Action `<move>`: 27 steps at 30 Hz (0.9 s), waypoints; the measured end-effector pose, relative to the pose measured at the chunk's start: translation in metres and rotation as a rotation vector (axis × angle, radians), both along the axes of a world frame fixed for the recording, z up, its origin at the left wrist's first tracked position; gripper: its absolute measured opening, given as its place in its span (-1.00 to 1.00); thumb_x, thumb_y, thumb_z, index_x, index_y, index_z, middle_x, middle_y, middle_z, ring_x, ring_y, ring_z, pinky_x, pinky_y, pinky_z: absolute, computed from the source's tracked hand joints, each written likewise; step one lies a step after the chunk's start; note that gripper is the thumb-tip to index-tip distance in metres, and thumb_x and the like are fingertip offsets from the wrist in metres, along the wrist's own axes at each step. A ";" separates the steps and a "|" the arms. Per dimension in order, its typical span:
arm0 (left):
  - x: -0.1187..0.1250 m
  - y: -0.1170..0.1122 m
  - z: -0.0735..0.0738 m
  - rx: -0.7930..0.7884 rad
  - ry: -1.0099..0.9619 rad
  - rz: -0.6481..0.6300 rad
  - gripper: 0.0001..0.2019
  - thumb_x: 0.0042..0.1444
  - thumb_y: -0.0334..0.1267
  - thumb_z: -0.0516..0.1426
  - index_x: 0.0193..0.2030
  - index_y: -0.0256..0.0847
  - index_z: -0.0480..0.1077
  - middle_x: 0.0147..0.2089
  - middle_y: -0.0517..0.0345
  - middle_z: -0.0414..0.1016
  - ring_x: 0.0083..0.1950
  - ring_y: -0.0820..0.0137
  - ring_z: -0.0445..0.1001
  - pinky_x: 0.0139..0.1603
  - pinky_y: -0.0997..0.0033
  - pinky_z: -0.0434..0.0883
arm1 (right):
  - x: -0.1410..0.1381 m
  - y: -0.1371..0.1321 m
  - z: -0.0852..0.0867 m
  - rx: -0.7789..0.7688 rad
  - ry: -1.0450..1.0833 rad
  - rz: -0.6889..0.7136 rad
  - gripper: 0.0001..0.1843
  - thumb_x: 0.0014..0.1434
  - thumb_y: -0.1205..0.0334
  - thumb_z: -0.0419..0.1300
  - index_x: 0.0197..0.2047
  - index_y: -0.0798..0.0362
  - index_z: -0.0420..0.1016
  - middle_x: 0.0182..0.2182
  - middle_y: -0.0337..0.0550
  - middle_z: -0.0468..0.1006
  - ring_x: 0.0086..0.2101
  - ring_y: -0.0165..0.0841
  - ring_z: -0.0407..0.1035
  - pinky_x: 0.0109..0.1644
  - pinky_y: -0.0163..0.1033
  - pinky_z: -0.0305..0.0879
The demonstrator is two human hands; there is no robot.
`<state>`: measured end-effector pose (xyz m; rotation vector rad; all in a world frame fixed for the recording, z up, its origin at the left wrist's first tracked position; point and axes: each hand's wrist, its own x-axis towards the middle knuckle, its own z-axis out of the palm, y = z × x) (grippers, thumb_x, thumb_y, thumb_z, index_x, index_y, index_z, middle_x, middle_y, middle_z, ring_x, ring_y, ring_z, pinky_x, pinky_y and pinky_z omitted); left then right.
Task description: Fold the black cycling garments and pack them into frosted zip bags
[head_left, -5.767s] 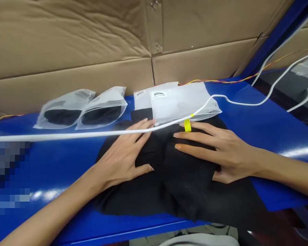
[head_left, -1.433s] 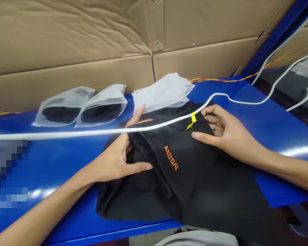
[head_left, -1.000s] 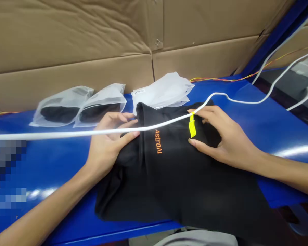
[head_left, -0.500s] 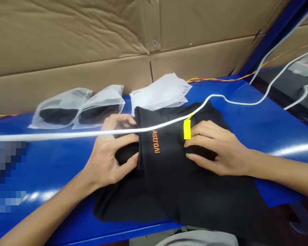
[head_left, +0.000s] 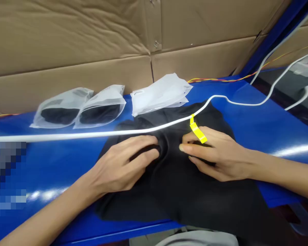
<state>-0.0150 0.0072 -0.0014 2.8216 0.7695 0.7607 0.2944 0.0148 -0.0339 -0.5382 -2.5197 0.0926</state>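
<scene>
A glossy blue table [head_left: 259, 130] is being used as the work surface, and it is being closed in at the back by a wall of brown cardboard [head_left: 66, 44]. Two clear bags with dark contents, a left bag [head_left: 63, 108] and a right bag [head_left: 101, 106], are being kept side by side near that wall, with a flat pile of empty bags [head_left: 161, 94] just beside them. A white cable [head_left: 66, 136] is being carried across the view above the cloth. A black garment [head_left: 190, 191] is being spread in the middle of the table; its long axis is being laid from the empty bags toward the near right, where its end is being let hang over the front edge. The left hand [head_left: 123, 164] is being held palm down with bent fingers, and a raised fold of the garment is being pinched between fingers and thumb. The right hand [head_left: 218, 157] is being held opposite it, close by, and the same ridge of cloth is being nipped by its thumb and forefinger, while a yellow tag [head_left: 198, 132] is being draped over its knuckles.
</scene>
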 end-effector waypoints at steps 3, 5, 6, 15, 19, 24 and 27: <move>0.010 -0.007 0.006 -0.112 0.050 -0.076 -0.61 0.39 -0.46 0.09 0.23 -0.08 0.55 0.26 0.02 0.63 0.30 0.14 0.60 0.40 0.19 0.52 | 0.000 0.000 0.003 0.053 -0.026 0.028 -0.30 0.35 0.44 0.11 0.47 -0.26 0.23 0.05 -0.05 0.49 -0.18 -0.23 0.37 -0.07 -0.10 0.36; 0.014 -0.010 0.009 -0.101 0.065 -0.167 -0.59 0.41 -0.46 0.06 0.25 -0.08 0.56 0.26 0.01 0.64 0.39 0.10 0.52 0.47 0.14 0.45 | 0.000 0.001 0.004 0.075 -0.042 0.038 -0.28 0.34 0.45 0.11 0.47 -0.28 0.24 0.01 -0.06 0.49 -0.20 -0.22 0.35 -0.09 -0.11 0.35; 0.015 -0.010 0.010 -0.079 0.075 -0.209 -0.58 0.41 -0.47 0.04 0.25 -0.09 0.57 0.25 0.01 0.64 0.43 0.09 0.49 0.49 0.13 0.43 | 0.000 0.001 0.005 0.077 -0.058 0.041 -0.28 0.33 0.45 0.11 0.47 -0.24 0.25 -0.03 -0.06 0.50 -0.22 -0.22 0.34 -0.11 -0.11 0.35; -0.003 -0.003 -0.006 0.073 0.016 -0.068 -0.61 0.35 -0.43 0.14 0.27 -0.14 0.43 0.26 -0.15 0.59 0.27 0.16 0.61 0.21 0.25 0.62 | 0.004 0.002 0.002 -0.151 0.099 0.059 -0.54 0.29 0.34 0.14 0.25 0.08 0.43 -0.06 0.04 0.60 -0.14 -0.17 0.47 -0.07 -0.09 0.46; -0.002 0.002 -0.006 0.257 0.127 0.365 -0.79 0.39 -0.26 0.12 0.10 -0.16 0.44 0.07 -0.12 0.61 0.11 0.03 0.61 0.14 0.03 0.57 | 0.008 0.001 0.006 -0.297 0.248 0.015 -0.72 0.41 0.15 0.13 0.11 0.00 0.51 -0.11 -0.03 0.61 -0.17 -0.21 0.52 -0.14 -0.15 0.44; -0.003 0.006 -0.004 -0.179 0.166 0.718 -0.38 0.31 0.21 0.07 0.31 -0.20 0.34 0.21 -0.17 0.54 0.15 -0.08 0.56 0.12 -0.04 0.51 | 0.006 0.002 0.009 -0.450 0.391 -0.242 -0.60 0.50 -0.02 0.12 -0.33 -0.03 0.54 -0.43 -0.23 0.56 -0.41 -0.33 0.44 -0.36 -0.22 0.27; -0.005 0.012 -0.001 -0.420 0.153 0.744 -0.36 0.24 0.34 0.08 0.18 -0.14 0.41 0.09 -0.04 0.62 0.07 -0.03 0.60 0.09 0.03 0.50 | 0.004 0.006 0.009 -0.609 0.462 -0.450 -0.50 0.27 -0.18 0.37 -0.50 0.00 0.45 -0.56 -0.27 0.42 -0.54 -0.39 0.25 -0.49 -0.23 0.11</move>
